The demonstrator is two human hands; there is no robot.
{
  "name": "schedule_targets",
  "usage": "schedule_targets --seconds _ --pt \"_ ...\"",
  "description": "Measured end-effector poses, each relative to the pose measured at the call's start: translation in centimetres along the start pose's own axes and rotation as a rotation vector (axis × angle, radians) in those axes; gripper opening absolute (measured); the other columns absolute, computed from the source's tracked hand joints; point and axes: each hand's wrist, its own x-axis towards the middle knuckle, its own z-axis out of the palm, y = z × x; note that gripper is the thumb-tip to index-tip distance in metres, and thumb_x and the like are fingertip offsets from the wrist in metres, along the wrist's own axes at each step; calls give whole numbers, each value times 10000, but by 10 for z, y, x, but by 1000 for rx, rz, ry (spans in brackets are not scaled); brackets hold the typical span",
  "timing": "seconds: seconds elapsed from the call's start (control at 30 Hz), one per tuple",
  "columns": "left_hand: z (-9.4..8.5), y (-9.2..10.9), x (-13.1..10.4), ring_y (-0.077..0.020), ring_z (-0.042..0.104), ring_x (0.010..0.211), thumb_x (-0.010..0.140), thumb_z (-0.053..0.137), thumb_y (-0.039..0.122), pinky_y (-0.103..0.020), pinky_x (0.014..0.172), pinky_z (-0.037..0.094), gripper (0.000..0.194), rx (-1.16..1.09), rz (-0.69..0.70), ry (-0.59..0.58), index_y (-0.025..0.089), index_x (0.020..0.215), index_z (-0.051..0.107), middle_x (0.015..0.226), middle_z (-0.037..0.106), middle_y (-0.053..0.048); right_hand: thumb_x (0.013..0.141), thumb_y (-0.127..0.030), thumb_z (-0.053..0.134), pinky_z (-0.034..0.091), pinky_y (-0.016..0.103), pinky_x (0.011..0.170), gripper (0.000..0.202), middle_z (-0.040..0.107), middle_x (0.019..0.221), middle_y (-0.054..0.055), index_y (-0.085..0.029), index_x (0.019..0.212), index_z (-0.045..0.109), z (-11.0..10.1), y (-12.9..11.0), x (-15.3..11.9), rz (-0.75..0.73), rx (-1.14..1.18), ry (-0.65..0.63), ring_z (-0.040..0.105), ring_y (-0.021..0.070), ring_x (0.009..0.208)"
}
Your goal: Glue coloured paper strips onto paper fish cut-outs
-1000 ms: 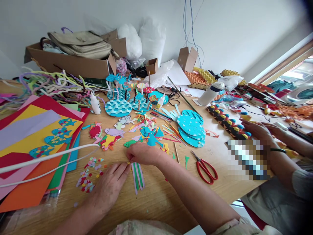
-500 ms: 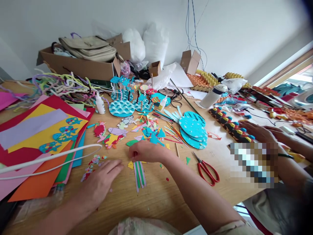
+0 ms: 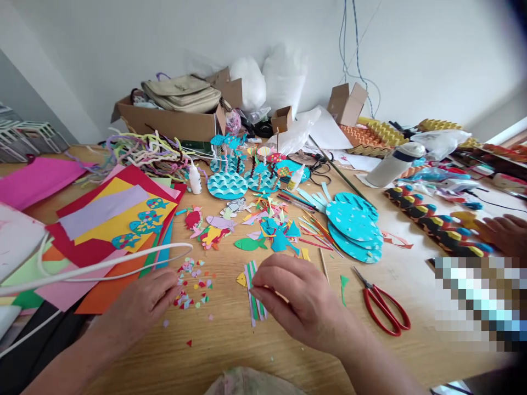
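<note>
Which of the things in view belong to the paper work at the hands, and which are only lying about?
Likely in the job:
yellow paper fish
purple and green strips by the right hand
coloured paper bits
red-handled scissors

Seemingly just lying about:
beige bag
cardboard box
white bottle

Occluded/cropped items, head view.
I can't see the rear of the yellow fish (image 3: pixel 241 280) or part of the striped strips (image 3: pixel 250 281), blocked by the right hand (image 3: pixel 294 302); can't tell if it grips paper. Left hand (image 3: pixel 150 293): grip unclear. Pixel block (image 3: pixel 477 302) masks the lower right. Another person's hand (image 3: pixel 504 233) and magenta sheet (image 3: pixel 41 178) cut by edges.
</note>
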Motion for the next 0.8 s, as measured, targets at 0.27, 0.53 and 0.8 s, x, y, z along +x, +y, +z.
schedule_targets --seconds 0.27,0.53,0.8 --pt "16 -9 4 -187 591 892 824 359 174 -288 758 480 250 133 15 -44 208 894 596 944 632 -42 898 -201 371 381 235 578 181 555 700 27 -200 798 523 27 -1 -31 118 15 -88 508 122 638" --pt "23 7 28 -170 548 892 804 415 63 -285 773 432 228 104 51 -216 210 880 572 905 586 -18 878 -185 405 358 215 554 152 559 697 19 -191 771 513 48 -2 -47 161 43 -151 505 116 616" --pt "17 9 43 -161 505 765 793 422 60 -261 680 379 174 72 23 -309 181 716 520 769 535 -2 860 -171 437 359 208 557 135 561 702 18 -184 749 512 51 -1 -49 156 48 -191 505 114 621"
